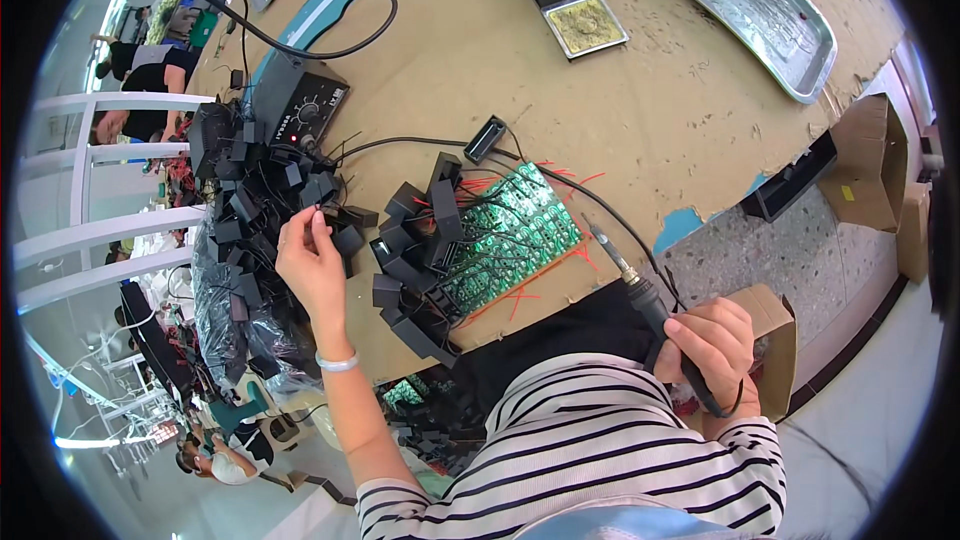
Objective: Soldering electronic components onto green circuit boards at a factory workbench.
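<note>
My right hand (714, 345) is wrapped round the handle of a soldering iron (650, 305). The iron's metal tip points up and left, just off the right edge of a green circuit board panel (525, 230). Black wires run from the board to several small black plastic housings (447, 210) along its left side, and red wires stick out round it. Over a heap of similar black housings with wires (240, 205), my left hand (312, 258) is closed in a pinch. Whatever lies between its fingertips is too small to make out.
A black soldering station (300, 105) with a dial stands behind the heap. Farther back are an iron stand with a yellow sponge tray (585, 28) and a long metal tray (770, 25). The iron's cord (610, 215) crosses the cardboard-covered table. A cardboard box (765, 315) is beside my right arm.
</note>
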`<move>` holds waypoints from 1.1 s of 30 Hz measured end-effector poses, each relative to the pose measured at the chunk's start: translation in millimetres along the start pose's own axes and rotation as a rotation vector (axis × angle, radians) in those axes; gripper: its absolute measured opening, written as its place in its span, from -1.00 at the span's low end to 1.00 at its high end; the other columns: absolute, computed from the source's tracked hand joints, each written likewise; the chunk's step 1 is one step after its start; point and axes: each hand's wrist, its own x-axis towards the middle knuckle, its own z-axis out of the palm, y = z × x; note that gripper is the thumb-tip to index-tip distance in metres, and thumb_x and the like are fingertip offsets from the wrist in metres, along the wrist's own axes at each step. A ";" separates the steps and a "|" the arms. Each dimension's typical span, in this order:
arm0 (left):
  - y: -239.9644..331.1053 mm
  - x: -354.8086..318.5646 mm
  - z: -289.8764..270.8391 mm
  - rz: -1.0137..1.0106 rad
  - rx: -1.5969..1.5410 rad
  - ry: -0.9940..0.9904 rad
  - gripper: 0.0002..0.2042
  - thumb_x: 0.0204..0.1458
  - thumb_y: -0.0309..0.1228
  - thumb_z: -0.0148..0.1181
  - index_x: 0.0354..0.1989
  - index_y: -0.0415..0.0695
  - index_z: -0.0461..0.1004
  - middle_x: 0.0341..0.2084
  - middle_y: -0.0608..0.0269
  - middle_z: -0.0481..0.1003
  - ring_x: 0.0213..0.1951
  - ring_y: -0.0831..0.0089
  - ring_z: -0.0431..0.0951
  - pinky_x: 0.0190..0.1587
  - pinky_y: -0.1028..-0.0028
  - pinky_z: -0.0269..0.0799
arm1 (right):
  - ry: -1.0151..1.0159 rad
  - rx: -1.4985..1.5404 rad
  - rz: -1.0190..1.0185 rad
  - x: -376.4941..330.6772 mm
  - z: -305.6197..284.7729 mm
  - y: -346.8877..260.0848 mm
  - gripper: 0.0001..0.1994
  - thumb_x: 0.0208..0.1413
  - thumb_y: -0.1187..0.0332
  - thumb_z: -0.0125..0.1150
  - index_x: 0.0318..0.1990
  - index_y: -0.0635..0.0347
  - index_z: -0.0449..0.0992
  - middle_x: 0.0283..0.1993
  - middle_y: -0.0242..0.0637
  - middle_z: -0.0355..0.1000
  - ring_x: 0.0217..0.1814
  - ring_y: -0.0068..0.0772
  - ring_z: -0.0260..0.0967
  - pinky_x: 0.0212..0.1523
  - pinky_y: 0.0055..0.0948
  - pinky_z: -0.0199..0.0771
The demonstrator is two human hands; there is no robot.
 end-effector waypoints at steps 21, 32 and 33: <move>11.7 13.5 -64.6 -0.091 -0.656 0.035 -0.86 0.27 -0.58 0.19 -0.06 -0.36 0.51 -0.27 0.15 0.62 -0.20 0.48 0.65 -0.03 0.50 0.57 | 0.028 -0.001 0.093 -5.4 2.1 -6.2 -0.87 0.09 0.54 0.18 -0.19 0.31 0.55 -0.45 -0.16 0.51 -0.53 -0.20 0.41 -0.49 -0.30 0.41; 52.4 39.7 -56.2 0.035 -0.767 0.175 -0.83 0.39 -0.47 0.04 0.00 -0.28 0.48 -0.38 0.35 0.46 -0.50 0.73 0.24 -0.46 0.68 0.16 | 0.042 -0.006 0.065 0.0 4.9 -6.8 -0.85 0.08 0.54 0.18 -0.18 0.31 0.55 -0.47 -0.19 0.51 -0.56 -0.24 0.42 -0.51 -0.33 0.40; 69.2 33.7 -55.8 0.056 -0.692 0.125 -0.85 0.35 -0.53 0.07 -0.04 -0.27 0.54 -0.40 0.38 0.46 -0.49 0.73 0.29 -0.49 0.69 0.15 | 0.032 -0.026 0.075 0.4 4.0 -5.9 -0.85 0.08 0.54 0.18 -0.18 0.31 0.55 -0.47 -0.19 0.51 -0.56 -0.24 0.42 -0.51 -0.33 0.40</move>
